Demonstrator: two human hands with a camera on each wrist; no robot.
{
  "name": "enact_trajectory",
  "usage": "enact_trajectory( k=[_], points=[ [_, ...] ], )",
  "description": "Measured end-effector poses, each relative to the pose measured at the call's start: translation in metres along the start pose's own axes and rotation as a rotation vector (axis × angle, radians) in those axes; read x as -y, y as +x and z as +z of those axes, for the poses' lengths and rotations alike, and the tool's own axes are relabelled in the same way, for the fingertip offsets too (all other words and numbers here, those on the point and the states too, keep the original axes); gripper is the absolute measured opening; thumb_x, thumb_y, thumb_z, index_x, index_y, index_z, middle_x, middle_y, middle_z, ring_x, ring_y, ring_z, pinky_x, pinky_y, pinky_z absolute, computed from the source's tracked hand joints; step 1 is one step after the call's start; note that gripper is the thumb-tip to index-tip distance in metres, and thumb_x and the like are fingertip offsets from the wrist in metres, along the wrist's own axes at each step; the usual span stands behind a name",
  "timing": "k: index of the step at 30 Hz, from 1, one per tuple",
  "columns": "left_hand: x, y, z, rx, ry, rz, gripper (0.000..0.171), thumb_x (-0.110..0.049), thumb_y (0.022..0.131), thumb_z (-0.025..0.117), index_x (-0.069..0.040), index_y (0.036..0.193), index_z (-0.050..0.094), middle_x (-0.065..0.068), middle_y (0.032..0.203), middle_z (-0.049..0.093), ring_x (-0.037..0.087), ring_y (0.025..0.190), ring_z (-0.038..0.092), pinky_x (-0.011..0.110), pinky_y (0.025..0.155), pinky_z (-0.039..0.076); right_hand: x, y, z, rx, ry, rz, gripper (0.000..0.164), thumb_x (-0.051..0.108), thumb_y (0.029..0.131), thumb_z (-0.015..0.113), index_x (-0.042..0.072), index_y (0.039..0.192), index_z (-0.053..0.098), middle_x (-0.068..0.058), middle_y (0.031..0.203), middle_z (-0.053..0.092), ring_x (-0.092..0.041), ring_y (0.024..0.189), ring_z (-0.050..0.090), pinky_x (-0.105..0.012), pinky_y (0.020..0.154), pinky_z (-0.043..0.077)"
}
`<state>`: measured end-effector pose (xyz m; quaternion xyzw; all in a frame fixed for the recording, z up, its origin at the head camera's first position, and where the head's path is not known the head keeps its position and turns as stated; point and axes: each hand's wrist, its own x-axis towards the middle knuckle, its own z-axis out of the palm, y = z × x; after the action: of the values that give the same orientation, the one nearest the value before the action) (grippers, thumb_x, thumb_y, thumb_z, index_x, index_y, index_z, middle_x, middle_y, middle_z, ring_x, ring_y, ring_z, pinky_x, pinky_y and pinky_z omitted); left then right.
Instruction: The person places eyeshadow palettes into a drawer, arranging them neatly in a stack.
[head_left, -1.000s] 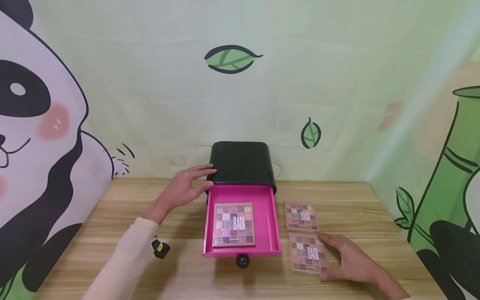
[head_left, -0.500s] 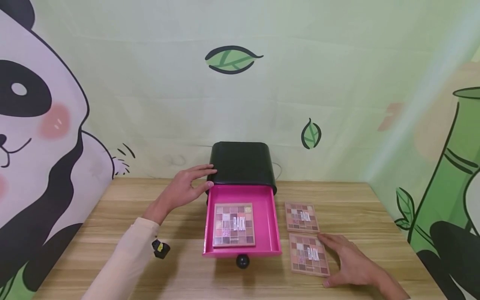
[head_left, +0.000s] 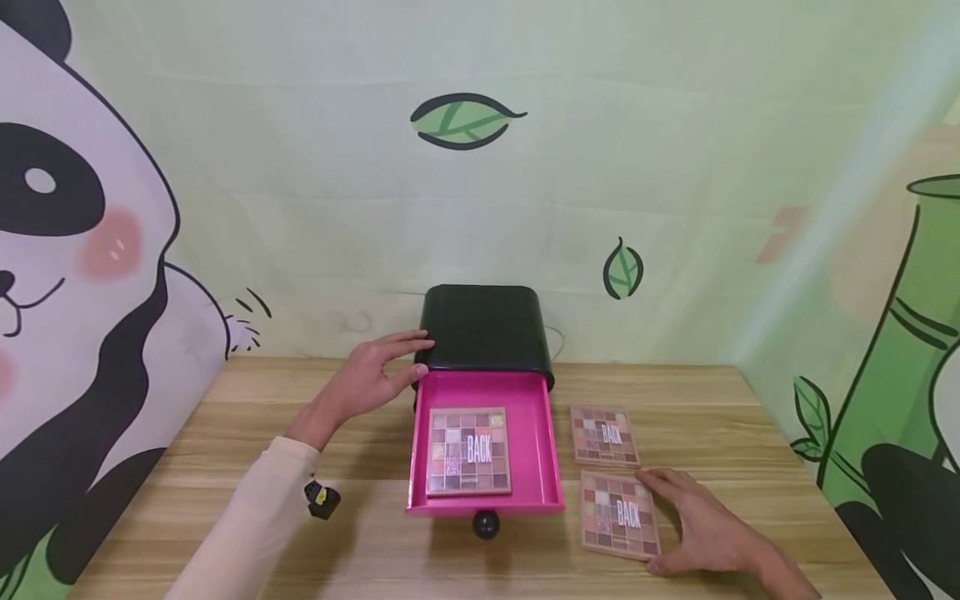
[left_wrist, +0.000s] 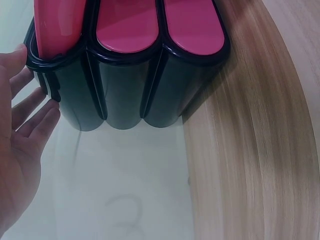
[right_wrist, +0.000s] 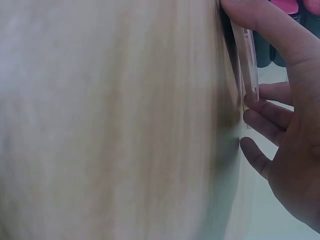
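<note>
Booth-like setting — panda-print backdrop (head_left: 480, 217), wood-grain table (head_left: 690, 421)

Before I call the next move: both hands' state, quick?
Left hand: open, resting against the black cabinet.
Right hand: holding the nearest palette by its edges.

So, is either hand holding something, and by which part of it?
The right hand holds the nearer loose palette by its right-hand edge; the left hand touches the cabinet.

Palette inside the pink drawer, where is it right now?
In the head view, the palette lies in the open drawer, toward its left side, behind the black knob, with the left hand to its upper left.
</note>
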<state>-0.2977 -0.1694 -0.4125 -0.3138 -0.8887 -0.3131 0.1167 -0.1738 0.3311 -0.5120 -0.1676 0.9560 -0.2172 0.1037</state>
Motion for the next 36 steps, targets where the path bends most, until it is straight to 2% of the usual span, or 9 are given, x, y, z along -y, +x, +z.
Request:
enact_trajectory(
  k=[6, 16, 24, 29, 36],
  points=[
    [0.0, -0.001, 0.0, -0.004, 0.001, -0.001, 0.05, -0.04, 0.099, 0.067, -0.016, 0.142, 0.063, 0.011, 0.151, 0.055, 0.034, 0.141, 0.049, 0.055, 0.109, 0.046, -0.001, -0.004, -0.002, -0.033, 0.02, -0.045, 0.123, 0.067, 0.062, 0.088, 0.001, 0.154, 0.041, -0.026, 0.155, 0.043, -0.051, 0.139, 0.041, -0.07, 0.108, 0.036],
    [0.002, 0.0, 0.002, 0.003, 0.012, -0.009, 0.05, -0.043, 0.099, 0.066, -0.017, 0.142, 0.063, 0.01, 0.151, 0.054, 0.034, 0.141, 0.048, 0.055, 0.11, 0.045, -0.001, -0.008, -0.002, -0.072, 0.011, -0.087, 0.12, 0.066, 0.063, 0.088, 0.001, 0.153, 0.043, -0.026, 0.152, 0.046, -0.052, 0.137, 0.044, -0.071, 0.106, 0.038],
    [0.001, -0.001, 0.001, 0.004, 0.014, -0.013, 0.05, -0.043, 0.099, 0.065, -0.017, 0.142, 0.063, 0.01, 0.151, 0.054, 0.034, 0.141, 0.048, 0.055, 0.11, 0.044, 0.001, -0.011, -0.002, -0.095, 0.036, -0.05, 0.119, 0.065, 0.064, 0.088, 0.002, 0.154, 0.042, -0.026, 0.153, 0.046, -0.053, 0.137, 0.044, -0.073, 0.106, 0.036],
    [0.001, 0.0, 0.001, 0.007, 0.01, -0.01, 0.05, -0.043, 0.099, 0.066, -0.017, 0.142, 0.063, 0.01, 0.151, 0.054, 0.034, 0.142, 0.048, 0.055, 0.11, 0.045, 0.004, -0.015, -0.006, -0.155, 0.067, -0.035, 0.119, 0.059, 0.062, 0.091, 0.003, 0.155, 0.041, -0.026, 0.156, 0.042, -0.054, 0.138, 0.04, -0.077, 0.105, 0.032],
    [0.001, 0.0, 0.0, 0.007, 0.013, -0.007, 0.051, -0.042, 0.099, 0.066, -0.016, 0.142, 0.063, 0.01, 0.151, 0.054, 0.034, 0.141, 0.048, 0.055, 0.109, 0.046, 0.006, -0.018, -0.017, -0.288, 0.058, -0.07, 0.12, 0.05, 0.059, 0.096, 0.012, 0.158, 0.04, -0.026, 0.154, 0.045, -0.054, 0.136, 0.044, -0.078, 0.102, 0.034]
  ],
)
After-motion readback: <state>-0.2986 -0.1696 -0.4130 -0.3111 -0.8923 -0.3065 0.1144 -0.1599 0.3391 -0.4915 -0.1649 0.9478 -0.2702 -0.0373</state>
